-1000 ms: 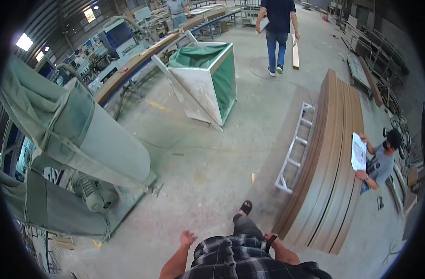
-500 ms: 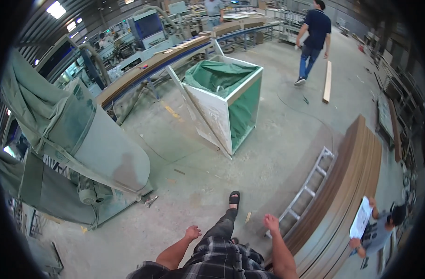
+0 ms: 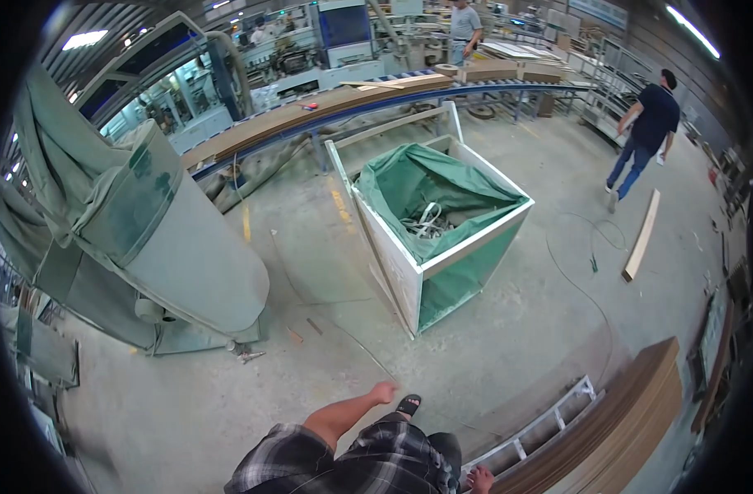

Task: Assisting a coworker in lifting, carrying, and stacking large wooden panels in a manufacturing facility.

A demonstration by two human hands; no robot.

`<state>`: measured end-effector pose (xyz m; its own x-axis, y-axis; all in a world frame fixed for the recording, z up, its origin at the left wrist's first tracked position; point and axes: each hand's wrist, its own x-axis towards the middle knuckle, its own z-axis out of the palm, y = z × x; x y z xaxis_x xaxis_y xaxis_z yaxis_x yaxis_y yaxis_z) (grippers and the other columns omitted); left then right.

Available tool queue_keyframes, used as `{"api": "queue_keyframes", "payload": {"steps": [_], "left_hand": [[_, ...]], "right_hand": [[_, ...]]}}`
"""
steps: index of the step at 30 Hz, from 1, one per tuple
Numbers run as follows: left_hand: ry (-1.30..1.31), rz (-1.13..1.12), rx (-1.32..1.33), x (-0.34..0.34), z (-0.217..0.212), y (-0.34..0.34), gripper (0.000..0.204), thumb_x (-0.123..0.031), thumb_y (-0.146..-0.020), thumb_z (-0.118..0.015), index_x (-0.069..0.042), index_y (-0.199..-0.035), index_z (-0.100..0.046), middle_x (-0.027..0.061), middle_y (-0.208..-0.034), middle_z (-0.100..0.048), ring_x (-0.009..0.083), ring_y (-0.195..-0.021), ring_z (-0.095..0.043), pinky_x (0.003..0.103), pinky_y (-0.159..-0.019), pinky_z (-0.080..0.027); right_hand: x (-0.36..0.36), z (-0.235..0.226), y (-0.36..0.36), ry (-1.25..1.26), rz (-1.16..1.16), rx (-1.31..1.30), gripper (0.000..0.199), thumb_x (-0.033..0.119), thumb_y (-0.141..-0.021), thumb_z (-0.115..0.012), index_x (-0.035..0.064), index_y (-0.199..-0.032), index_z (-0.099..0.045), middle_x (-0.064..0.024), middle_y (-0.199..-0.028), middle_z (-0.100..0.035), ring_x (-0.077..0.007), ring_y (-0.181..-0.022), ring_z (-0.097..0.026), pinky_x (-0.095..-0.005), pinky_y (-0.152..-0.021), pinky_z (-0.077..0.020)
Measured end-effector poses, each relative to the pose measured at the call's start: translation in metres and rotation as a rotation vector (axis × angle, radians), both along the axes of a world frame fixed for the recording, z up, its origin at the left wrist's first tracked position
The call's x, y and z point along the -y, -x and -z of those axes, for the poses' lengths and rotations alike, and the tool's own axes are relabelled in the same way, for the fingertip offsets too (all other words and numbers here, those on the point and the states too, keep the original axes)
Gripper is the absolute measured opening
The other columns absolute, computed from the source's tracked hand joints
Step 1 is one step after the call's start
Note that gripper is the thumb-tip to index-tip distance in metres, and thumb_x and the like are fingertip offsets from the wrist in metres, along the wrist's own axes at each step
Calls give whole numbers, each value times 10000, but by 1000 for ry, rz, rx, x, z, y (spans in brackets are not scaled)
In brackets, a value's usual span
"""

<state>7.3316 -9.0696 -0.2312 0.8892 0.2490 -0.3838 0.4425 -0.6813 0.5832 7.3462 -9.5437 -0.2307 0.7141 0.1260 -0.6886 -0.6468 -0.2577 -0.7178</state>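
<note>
My left hand (image 3: 382,392) is out in front of me above the floor, near my sandalled foot (image 3: 409,404). Its fingers look loosely curled, with nothing seen in them. At the lower edge my right hand (image 3: 479,479) hangs low beside the metal ladder (image 3: 539,440) and a stack of long brown boards (image 3: 615,420). Its fingers are slightly bent and apart, and no object shows in them; part of this hand is cut off. Ahead stands a white-framed bin (image 3: 397,267) with a green cloth liner (image 3: 438,169). Whitish strips (image 3: 428,221) lie inside it.
A grey dust collector (image 3: 199,247) with cloth bags stands at the left. Behind the bin runs a roller conveyor (image 3: 311,123) carrying boards. One person (image 3: 650,123) walks at the far right; another (image 3: 465,33) stands by the conveyor. A wooden beam (image 3: 642,235) and a cable (image 3: 557,262) lie on the floor.
My view has turned and the bin appears nearer. My left hand has swung forward and my right hand has dropped back. The walking person is farther off; the person holding a sheet has left view.
</note>
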Motion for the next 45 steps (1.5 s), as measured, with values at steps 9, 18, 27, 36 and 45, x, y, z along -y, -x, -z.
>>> {"api": "queue_keyframes", "payload": {"steps": [9, 18, 27, 36, 45], "left_hand": [[117, -70, 85, 25, -31, -244, 330, -95, -678, -430, -80, -983, -555, 151, -1012, -536, 296, -944, -500, 358, -813, -400], [-98, -56, -359, 68, -19, -286, 340, -180, -663, -447, -93, -966, -576, 125, -1029, -539, 269, -964, -499, 339, -835, -388], [144, -523, -24, 112, -75, -470, 352, -66, -668, -427, -148, -982, -563, 106, -954, -567, 250, -913, -522, 321, -820, -396], [1024, -605, 320, 143, -138, -808, 622, -395, -804, -376, -66, -1290, -169, 164, -1285, -269, 243, -1203, -242, 301, -971, -205], [877, -660, 435, 100, -211, -1014, 690, -451, -797, -349, -94, -1317, -69, 101, -975, -428, 177, -872, -425, 266, -749, -351]], "right_hand": [[-29, 57, -206, -495, 231, -268, 166, 83, -765, -489, 0, -903, -530, -100, -683, -560, -163, -599, -546, -274, -450, -434], [34, 19, -453, -204, 118, -191, 125, 31, -734, -471, 63, -851, -500, -51, -616, -502, -130, -450, -461, -224, -363, -351], [-11, -6, -706, -54, -159, 30, 130, 58, -736, -485, 53, -864, -511, -49, -625, -515, -117, -483, -493, -220, -372, -384], [-237, -155, -852, -464, -501, 225, 453, 348, -888, -294, 33, -1209, -347, -112, -1170, -423, -186, -1063, -421, -328, -857, -360], [-283, -235, -1005, -579, -480, 195, 569, 422, -881, -211, 36, -1294, -149, -114, -1316, -222, -202, -1213, -223, -329, -974, -215]]}}
